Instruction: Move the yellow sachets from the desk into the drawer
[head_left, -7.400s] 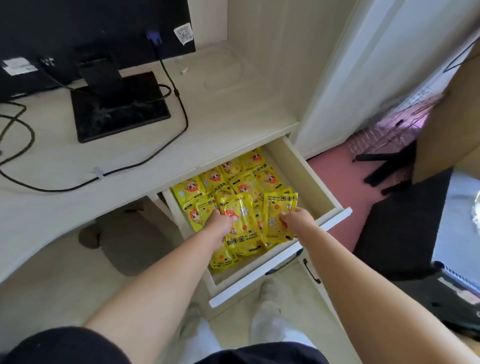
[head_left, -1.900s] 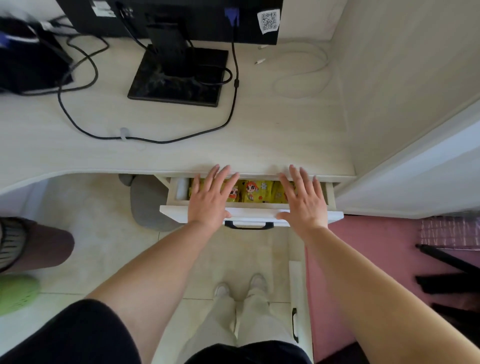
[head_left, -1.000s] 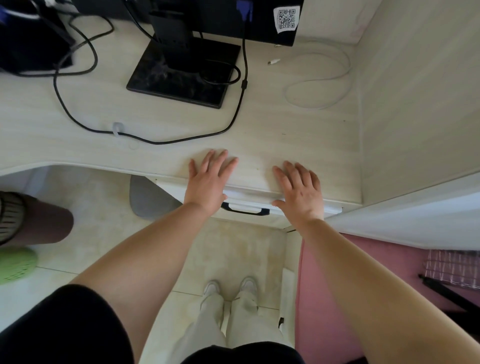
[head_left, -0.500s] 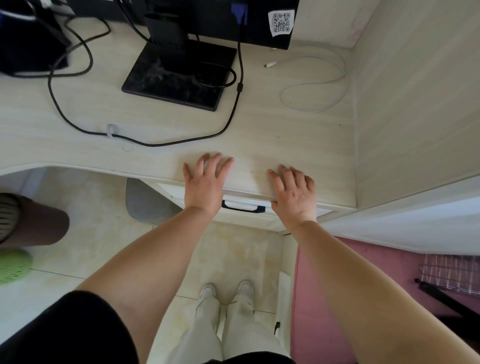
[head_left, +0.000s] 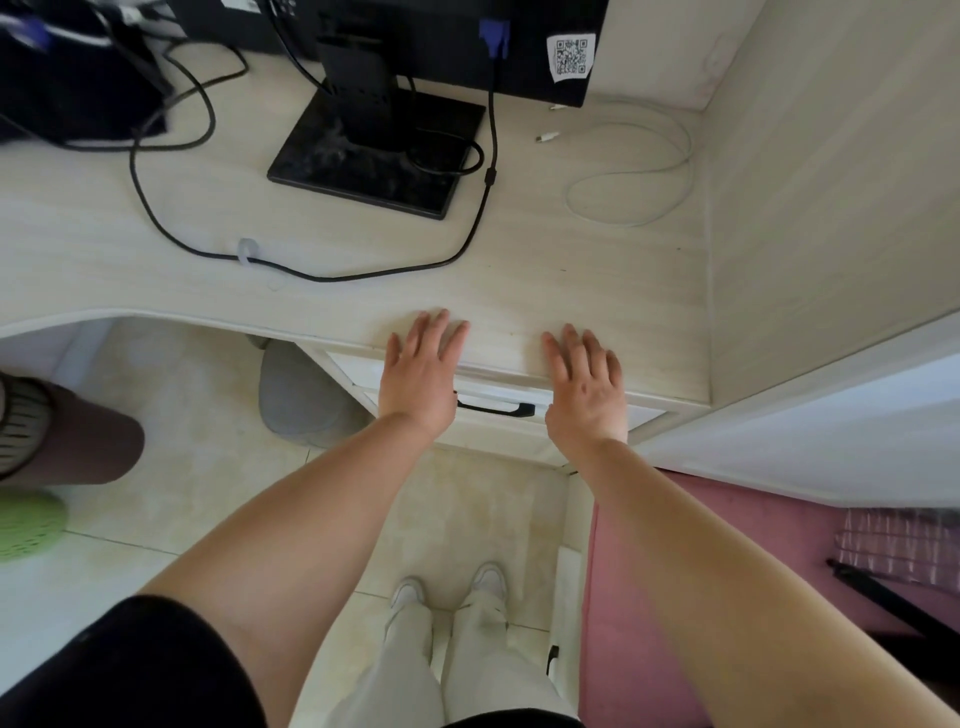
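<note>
Where the desk's (head_left: 363, 306) front edge crosses the middle of the frame, the drawer (head_left: 501, 392) sits pushed in beneath it, so the yellow sachets are hidden from view. The left hand (head_left: 421, 374) and right hand (head_left: 584, 384) lie flat on either side of the black handle (head_left: 496, 409), fingers straight and slightly spread, holding nothing. A monitor stand (head_left: 374, 150) and black cable (head_left: 363, 274) occupy the upper frame.
</note>
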